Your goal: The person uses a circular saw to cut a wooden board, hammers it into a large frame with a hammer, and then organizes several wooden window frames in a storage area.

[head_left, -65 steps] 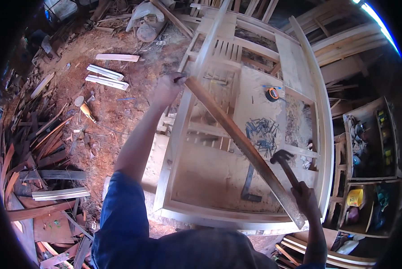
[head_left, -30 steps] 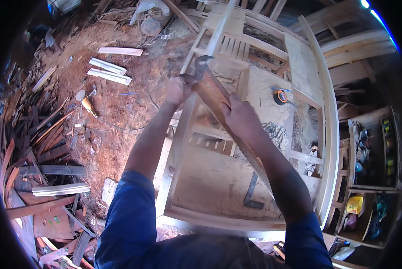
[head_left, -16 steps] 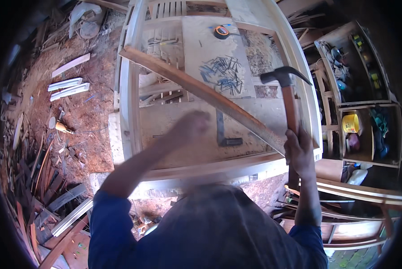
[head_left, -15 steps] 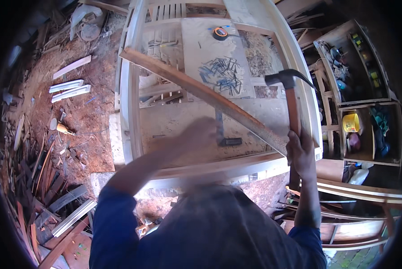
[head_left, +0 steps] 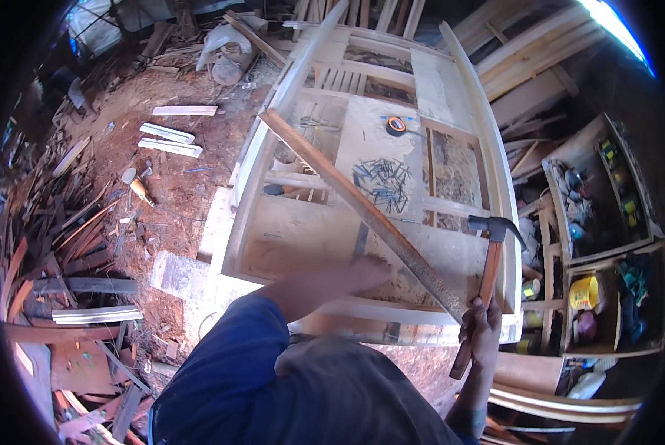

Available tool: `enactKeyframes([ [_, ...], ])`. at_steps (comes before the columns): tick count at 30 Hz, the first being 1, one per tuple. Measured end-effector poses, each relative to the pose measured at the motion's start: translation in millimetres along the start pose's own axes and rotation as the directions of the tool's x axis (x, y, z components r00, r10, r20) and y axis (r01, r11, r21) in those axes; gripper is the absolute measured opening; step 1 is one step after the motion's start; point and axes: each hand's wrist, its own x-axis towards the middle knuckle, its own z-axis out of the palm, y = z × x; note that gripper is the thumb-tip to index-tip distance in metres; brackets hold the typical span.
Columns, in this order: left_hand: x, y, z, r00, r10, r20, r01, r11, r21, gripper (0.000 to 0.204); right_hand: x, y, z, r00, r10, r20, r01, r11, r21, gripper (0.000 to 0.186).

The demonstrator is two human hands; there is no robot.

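My right hand [head_left: 482, 326] is wrapped round the wooden handle of a claw hammer [head_left: 490, 271], whose dark head points up and away from me. My left hand [head_left: 358, 276], smeared by motion, hovers over the near part of a wooden frame [head_left: 236, 237]; its fingers cannot be made out. Beside it a long narrow wood strip [head_left: 347, 194] lies diagonally across the frame, its near end by my right hand. The dark blade of a try square [head_left: 361, 239] shows just beyond my left hand, which hides the rest. A pile of loose nails [head_left: 383, 184] lies on a board farther off.
An orange and black tape measure [head_left: 396, 126] rests beyond the nails. To the right stand open wooden shelves with a yellow tub [head_left: 584, 293]. Wood scraps [head_left: 51, 245] litter the ground at left, with a wooden-handled tool [head_left: 140, 189] and several pale offcuts [head_left: 171, 147].
The view has shifted, so the frame sits lower and farther right. My left hand has moved nearer, now covering much of the try square. My right hand still grips the hammer.
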Motion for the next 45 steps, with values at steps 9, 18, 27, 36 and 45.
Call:
enactKeyframes([
  [9,-125.1,-21.3,-74.5,0.979,-0.023,-0.203,-0.004,0.991,-0.132,0.022,5.5,3.4,-28.4,0.994,0.02,-0.11,-0.025,0.998,-0.052,0.016],
  [18,-217.4,-41.1,-137.6,0.759,-0.395,-0.518,-0.213,0.602,-0.77,0.026,43.8,-5.4,16.0,0.998,0.04,-0.051,-0.042,0.998,-0.046,0.019],
  [27,-275.8,-118.0,-79.7,0.885,-0.426,0.19,0.466,0.784,-0.41,0.021,68.3,-15.6,86.3,0.989,0.097,0.113,-0.095,0.995,-0.024,0.021],
  [36,-270.8,-118.0,-79.6,0.876,-0.461,0.141,0.477,0.789,-0.387,0.022,81.6,-26.8,140.6,0.985,0.104,0.141,-0.083,0.986,-0.144,0.021],
  [45,-268.9,-117.8,-71.4,0.844,-0.499,0.197,0.531,0.721,-0.445,0.024,92.7,-42.7,211.4,0.971,0.148,0.19,-0.124,0.984,-0.13,0.02],
])
